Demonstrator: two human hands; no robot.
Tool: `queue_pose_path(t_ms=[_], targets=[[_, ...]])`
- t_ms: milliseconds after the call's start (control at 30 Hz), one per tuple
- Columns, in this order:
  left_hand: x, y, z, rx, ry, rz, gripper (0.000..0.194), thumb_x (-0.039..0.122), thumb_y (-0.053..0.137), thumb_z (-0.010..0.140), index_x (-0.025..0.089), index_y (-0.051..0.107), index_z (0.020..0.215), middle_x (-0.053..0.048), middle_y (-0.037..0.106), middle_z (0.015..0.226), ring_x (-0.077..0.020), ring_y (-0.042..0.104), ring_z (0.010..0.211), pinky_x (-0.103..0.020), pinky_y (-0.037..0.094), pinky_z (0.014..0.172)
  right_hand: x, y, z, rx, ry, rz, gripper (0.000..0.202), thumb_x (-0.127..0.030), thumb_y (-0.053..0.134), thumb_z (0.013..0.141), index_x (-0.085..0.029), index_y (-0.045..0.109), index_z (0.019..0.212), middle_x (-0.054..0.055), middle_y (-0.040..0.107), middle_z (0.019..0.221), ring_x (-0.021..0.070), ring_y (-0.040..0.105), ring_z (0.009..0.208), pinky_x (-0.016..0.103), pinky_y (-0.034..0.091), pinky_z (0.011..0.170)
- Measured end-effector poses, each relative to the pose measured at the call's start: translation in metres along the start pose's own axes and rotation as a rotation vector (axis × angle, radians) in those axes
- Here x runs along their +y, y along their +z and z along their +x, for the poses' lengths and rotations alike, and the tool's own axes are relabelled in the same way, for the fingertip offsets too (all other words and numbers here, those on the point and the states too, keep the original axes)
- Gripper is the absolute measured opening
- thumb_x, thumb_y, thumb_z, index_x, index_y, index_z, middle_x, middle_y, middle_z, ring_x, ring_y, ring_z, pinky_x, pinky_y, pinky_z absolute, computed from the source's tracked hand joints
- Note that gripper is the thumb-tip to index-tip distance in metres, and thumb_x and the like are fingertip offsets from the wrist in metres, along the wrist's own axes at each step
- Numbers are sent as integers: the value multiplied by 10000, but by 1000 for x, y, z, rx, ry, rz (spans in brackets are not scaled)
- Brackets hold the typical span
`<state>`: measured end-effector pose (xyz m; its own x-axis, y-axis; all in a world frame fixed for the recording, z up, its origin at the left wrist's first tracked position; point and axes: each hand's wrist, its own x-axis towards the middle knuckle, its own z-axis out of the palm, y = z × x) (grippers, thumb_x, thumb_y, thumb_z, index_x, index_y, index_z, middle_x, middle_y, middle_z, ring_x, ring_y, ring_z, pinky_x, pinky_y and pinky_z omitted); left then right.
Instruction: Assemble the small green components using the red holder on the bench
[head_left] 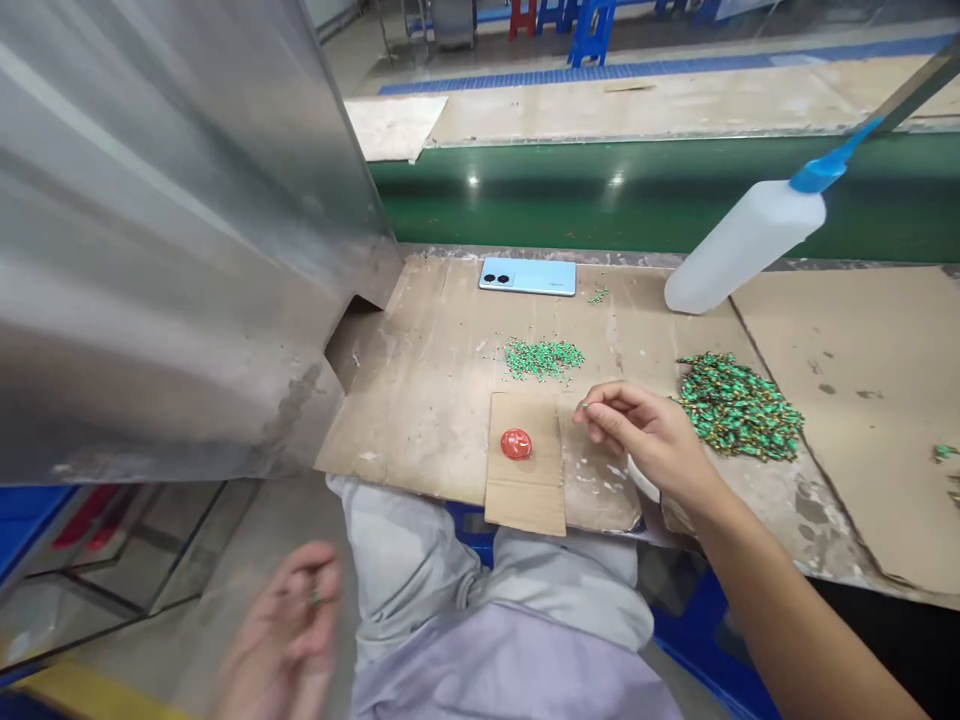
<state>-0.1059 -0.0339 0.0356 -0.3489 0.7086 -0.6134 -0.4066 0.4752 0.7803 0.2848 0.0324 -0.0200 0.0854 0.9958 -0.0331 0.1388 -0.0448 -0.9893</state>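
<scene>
My right hand (649, 435) hovers over the cardboard-covered table, thumb and index finger pinched together. A speck shows at its fingertips, too tiny to name. My left hand (285, 625), smeared by motion, is low at the left beside my leg, its fingers curled about a small green piece (313, 597). Between the hands, a round red glossy thing (516, 444) lies on a narrow cardboard strip (525, 505). Beyond the strip is a scattered heap of tiny green pieces (544, 358). A larger pile of green and gold pieces (739, 408) sits right of my right hand.
A light-blue phone (529, 276) lies at the table's back. To its right leans a white squeeze bottle (742, 250) with a blue nozzle. A tall metal panel (172, 240) walls off the left. A green strip (525, 195) runs behind the table.
</scene>
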Motion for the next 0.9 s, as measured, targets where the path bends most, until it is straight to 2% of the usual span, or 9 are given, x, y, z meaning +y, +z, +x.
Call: queue_pose_path(t_ms=[67,100,167,267,333,467,667,767,900], targets=[[-27,33,-7,-162,-137,-60,457,244,1069,661,174,832,1045,4,763,822,-81,733,619,-65,631,580,-4,8,-5,-65,49,22,393,-585,759,952,-193,724,934,68,774,816,136,590,595,251,429,495],[-33,53,-9,-248,-192,-93,505,256,1104,595,148,847,1017,-15,781,829,-105,772,647,-76,649,606,-6,13,-6,-102,76,33,398,-590,770,943,-195,727,934,60,768,791,133,579,581,253,430,494],[-34,90,-8,-372,-279,-134,578,244,1145,468,143,872,967,-30,817,856,-143,834,731,-77,663,681,-8,20,-6,-168,134,58,412,-604,790,926,-196,734,934,32,735,715,115,523,523,248,401,468],[-25,121,0,-581,-337,-176,381,237,1117,559,166,868,837,-8,808,763,-163,861,760,-68,653,672,-10,25,-1,-247,228,116,432,-623,807,908,-199,734,944,-6,678,640,95,456,469,228,324,423],[-23,125,7,-657,-339,-183,297,237,1092,625,183,865,808,-2,813,739,-160,861,743,-70,649,647,-11,25,4,-286,282,162,451,-636,833,875,-201,718,913,-38,608,580,88,423,449,215,286,414],[-36,118,18,-694,-261,-172,273,275,1064,701,196,889,895,-20,833,766,-109,809,640,-76,628,586,-7,22,10,-300,330,238,482,-635,894,790,-209,675,846,-107,443,515,58,314,407,201,210,410],[-54,124,15,-671,-253,-110,250,337,1015,788,177,869,912,-35,806,822,-78,722,670,-100,577,606,1,24,8,-278,264,242,464,-653,837,857,-222,669,878,-117,427,515,46,255,342,215,199,366],[-58,132,8,-711,-223,-12,267,393,945,861,168,838,958,-42,782,861,-79,667,654,-114,493,540,-4,29,-1,-279,170,200,397,-603,799,921,-221,693,894,-79,509,571,70,344,368,230,272,368],[-59,136,0,-789,-38,315,265,412,767,995,158,772,917,-13,702,737,-71,557,565,-146,403,502,-17,37,-21,-315,-72,46,89,-291,774,964,-228,758,904,19,684,784,131,572,598,260,442,514]])
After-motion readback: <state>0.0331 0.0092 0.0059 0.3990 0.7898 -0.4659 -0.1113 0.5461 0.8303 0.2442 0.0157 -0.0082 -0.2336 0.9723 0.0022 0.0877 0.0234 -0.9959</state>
